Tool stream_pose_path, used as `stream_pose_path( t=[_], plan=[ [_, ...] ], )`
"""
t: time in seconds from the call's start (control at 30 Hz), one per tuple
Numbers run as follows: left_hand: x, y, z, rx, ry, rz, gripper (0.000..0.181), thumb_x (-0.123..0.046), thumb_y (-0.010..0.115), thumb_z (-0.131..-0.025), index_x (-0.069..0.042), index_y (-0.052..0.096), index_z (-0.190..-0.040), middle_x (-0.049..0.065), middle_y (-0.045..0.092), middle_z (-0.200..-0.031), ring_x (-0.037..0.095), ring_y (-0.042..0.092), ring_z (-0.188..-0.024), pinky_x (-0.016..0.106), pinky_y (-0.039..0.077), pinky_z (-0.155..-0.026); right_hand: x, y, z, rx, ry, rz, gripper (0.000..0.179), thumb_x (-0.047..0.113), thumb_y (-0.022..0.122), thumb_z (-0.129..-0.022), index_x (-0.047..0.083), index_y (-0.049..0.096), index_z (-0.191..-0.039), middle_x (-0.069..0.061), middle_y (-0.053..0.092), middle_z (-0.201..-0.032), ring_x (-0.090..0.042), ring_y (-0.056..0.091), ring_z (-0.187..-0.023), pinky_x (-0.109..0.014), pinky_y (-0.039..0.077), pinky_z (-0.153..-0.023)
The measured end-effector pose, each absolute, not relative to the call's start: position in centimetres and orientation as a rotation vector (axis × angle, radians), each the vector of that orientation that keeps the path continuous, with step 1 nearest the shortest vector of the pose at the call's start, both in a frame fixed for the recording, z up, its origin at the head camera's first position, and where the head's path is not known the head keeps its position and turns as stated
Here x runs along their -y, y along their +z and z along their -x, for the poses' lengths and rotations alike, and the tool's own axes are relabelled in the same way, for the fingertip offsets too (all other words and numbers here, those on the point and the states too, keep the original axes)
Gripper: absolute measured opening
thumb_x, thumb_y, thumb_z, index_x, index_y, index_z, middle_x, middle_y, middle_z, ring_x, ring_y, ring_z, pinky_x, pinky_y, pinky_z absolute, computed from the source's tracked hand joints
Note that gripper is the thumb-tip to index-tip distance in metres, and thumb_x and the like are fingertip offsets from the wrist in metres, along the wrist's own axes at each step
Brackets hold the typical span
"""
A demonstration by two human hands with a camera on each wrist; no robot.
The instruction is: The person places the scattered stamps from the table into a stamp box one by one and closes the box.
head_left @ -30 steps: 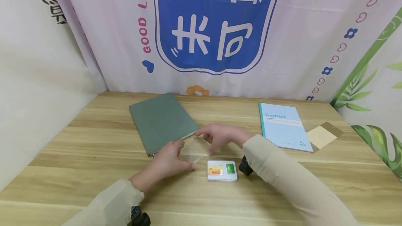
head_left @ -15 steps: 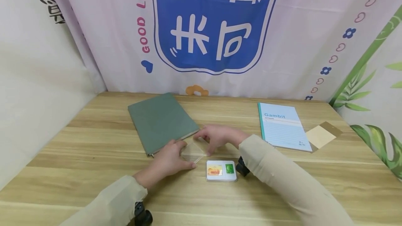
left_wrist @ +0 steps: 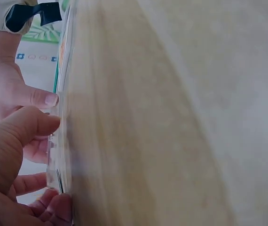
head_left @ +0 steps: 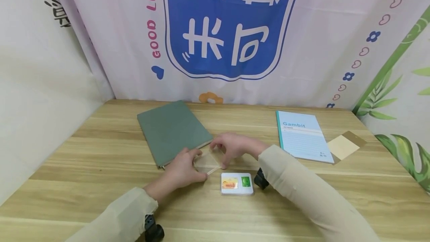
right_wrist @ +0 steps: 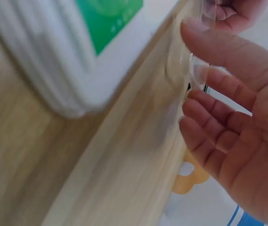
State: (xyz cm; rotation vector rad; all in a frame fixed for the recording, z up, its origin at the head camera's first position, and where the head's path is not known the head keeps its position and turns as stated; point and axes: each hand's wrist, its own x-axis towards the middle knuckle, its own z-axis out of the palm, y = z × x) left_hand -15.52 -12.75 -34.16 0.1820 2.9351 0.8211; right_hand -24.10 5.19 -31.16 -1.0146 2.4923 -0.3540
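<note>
A clear, flat plastic case (head_left: pixel 206 162) sits low over the table by the corner of a dark green notebook (head_left: pixel 174 130). My left hand (head_left: pixel 181 169) grips its left side, thumb on the near edge and fingers at the far one. Opposite, the right hand (head_left: pixel 231 148) holds the right side between thumb and fingers. Both thumbs rest close together on the clear edge in the left wrist view. Just in front lies a clear-rimmed white case (head_left: pixel 237 183) bearing an orange-yellow picture and a green one; its corner fills the upper left of the right wrist view.
A light blue notebook (head_left: pixel 304 135) marked "Gambit" lies at the right. Partly under its edge is a cream and brown card (head_left: pixel 344 146). A printed curtain (head_left: pixel 134 77) hangs behind the wooden table (head_left: pixel 84 167).
My left hand has shifted slightly to the right along the clear case. The right hand keeps almost the same place, and the other things lie as before.
</note>
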Motion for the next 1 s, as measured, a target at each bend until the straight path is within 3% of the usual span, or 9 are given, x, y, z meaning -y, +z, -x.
stream_pose_path(
  t=[0.4,1.0],
  plan=[
    [12.5,-34.1,15.4,-2.971,1.150,-0.505,0.067,-0.020,0.078,-0.065,-0.008,0.055,-0.127,0.004,0.051,-0.108,0.016,0.048,-0.089,0.028,0.046,-0.071,-8.8,-29.9,22.5,-2.545,-0.565,1.075,0.064,0.020,0.079,-0.070,0.009,0.052,-0.127,-0.003,0.053,-0.122,-0.019,0.049,-0.112,-0.036,0.044,-0.094],
    [11.2,-33.9,14.4,-2.850,1.392,-0.888,0.062,-0.010,0.075,-0.073,-0.006,0.052,-0.130,0.009,0.053,-0.127,0.021,0.056,-0.098,0.031,0.052,-0.077,-13.1,-30.0,16.8,-2.741,-0.934,0.897,0.067,0.031,0.080,-0.070,0.007,0.054,-0.128,-0.002,0.054,-0.107,-0.016,0.049,-0.097,-0.031,0.051,-0.078]
  ],
)
